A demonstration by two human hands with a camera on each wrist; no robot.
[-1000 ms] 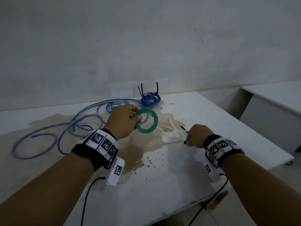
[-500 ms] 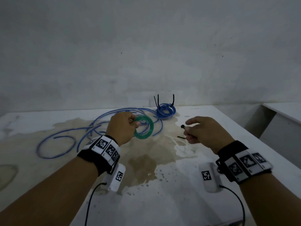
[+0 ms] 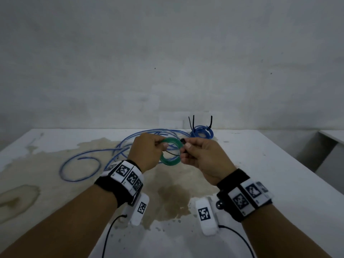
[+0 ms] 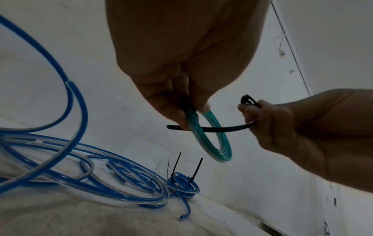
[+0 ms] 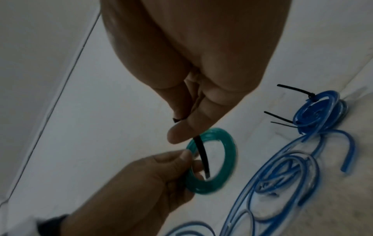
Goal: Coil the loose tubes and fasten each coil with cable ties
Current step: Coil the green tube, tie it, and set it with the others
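1. The table [image 3: 260,183] fills the lower half of the head view. Loose blue tubes [image 3: 96,155] sprawl at centre left, and a small blue coil [image 3: 202,132] already bound with ties sits just above centre. So one coil looks finished and the green one is in hand.
2. The green coil [image 3: 170,151] is held in the air at the centre of the head view, between both hands. The left hand [image 3: 147,153] pinches its rim with thumb and fingers curled round the turns.
3. The right hand [image 3: 202,157] is clenched on the head end of a black cable tie [image 4: 222,128], whose strap runs through the coil's opening; the tip pokes out beside the left fingers [image 4: 173,111].
4. To do this step well, I judge:
   - keep the left pinch tight so the turns stay stacked;
   - wrap the strap round all the turns, missing none;
   - bring the tip back to the tie's head [image 4: 247,99] and feed it in squarely before pulling snug.
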